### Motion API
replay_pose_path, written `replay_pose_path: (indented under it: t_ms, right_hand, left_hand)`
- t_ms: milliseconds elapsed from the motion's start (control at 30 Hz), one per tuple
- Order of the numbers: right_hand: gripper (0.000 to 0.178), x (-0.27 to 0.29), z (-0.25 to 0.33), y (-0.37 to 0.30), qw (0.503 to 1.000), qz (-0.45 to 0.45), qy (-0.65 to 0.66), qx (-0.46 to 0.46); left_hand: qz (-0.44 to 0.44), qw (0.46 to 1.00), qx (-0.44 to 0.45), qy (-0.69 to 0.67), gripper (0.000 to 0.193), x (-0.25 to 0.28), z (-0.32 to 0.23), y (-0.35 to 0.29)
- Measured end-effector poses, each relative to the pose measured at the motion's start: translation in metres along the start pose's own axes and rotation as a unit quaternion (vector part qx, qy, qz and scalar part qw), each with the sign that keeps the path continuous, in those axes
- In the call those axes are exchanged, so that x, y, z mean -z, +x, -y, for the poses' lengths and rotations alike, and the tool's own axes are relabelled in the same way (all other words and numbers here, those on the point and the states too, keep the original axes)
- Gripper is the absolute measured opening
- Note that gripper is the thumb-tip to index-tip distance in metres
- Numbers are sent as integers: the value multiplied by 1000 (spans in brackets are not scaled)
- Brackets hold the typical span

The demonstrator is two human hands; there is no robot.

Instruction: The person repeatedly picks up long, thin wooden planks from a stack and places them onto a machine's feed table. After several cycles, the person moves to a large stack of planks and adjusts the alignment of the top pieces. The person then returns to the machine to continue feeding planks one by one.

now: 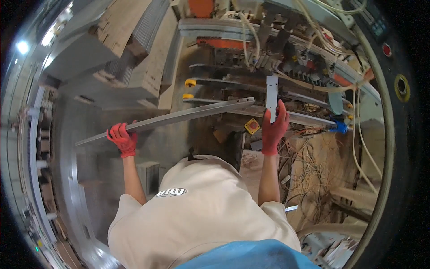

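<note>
My left hand (122, 139), in a red glove, is closed around a long grey bar (179, 116) toward its left end. The bar slants up to the right, and small holes show near its right tip. In a matching red glove, my right hand (274, 130) grips the lower end of a short, flat white strip (272, 92). That strip stands nearly upright in the picture and has small notches along its edges. Its right side is close to the machine's rails, and the bar's tip lies just left of it.
Ahead is a machine with metal rails (224, 84) and yellow end caps (190, 83). Grey-white board stacks (134, 71) stand at the far left. A yellow switch box (252, 126) with a red knob is near my right hand. Tangled cables (309, 168) lie at right, beside hanging hoses (358, 134).
</note>
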State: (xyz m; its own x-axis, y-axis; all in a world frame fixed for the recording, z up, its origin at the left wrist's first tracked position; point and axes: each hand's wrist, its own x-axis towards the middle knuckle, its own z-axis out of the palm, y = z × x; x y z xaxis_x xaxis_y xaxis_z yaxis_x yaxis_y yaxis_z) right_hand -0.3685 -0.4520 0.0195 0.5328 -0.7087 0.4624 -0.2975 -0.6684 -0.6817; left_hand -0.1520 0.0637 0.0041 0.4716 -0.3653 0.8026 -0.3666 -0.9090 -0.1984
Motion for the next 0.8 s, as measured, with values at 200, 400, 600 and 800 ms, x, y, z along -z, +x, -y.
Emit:
replay_pose_path:
  t_ms: [200,400,600,800]
  right_hand:
    - [79,-15,81,-26,923,150,350,-50]
    - [35,-62,72,-42,816,215,524,-119]
    - [40,-80,120,-71,668,301,669,-124]
    - [52,-96,177,-174,625,451,610,-185]
  left_hand:
    - [-88,990,9,110,59,86,-21,-35]
    - [-58,974,36,216,61,190,-21,-80]
    - [-30,940,111,320,61,273,-17,-140]
    - [-8,902,181,393,60,331,-22,-196]
